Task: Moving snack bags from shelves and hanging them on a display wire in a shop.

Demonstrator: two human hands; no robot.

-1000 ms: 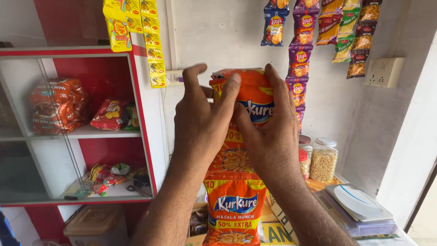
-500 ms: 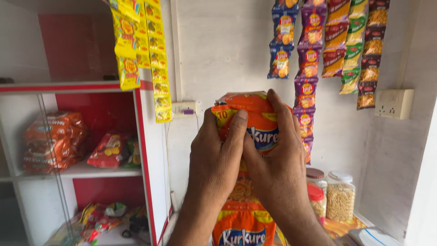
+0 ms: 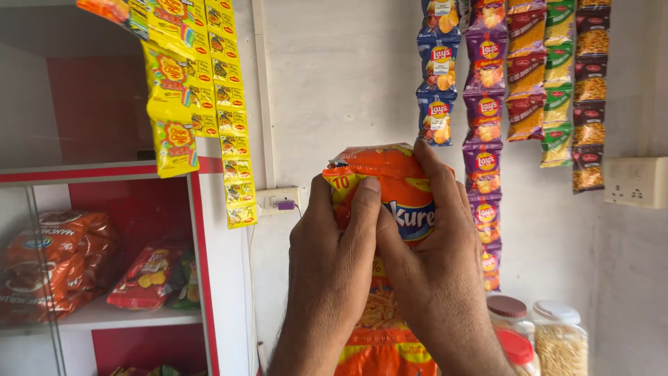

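Both hands are raised in front of the wall, backs toward the camera, closed on the top pack point(image 3: 390, 188) of an orange snack strip point(image 3: 383, 334) that hangs down between the forearms. The left hand point(image 3: 334, 257) wraps the pack's left edge, thumb pressed flat across its front. The right hand point(image 3: 435, 257) grips the right side, fingers curled over the top corner, probably pinching the seam. Behind, a socket point(image 3: 278, 200) sits on the wall. Yellow sachet strips point(image 3: 202, 90) hang left above a red shelf point(image 3: 139, 317); chip strips point(image 3: 487, 104) hang right, jars point(image 3: 536, 334) below.
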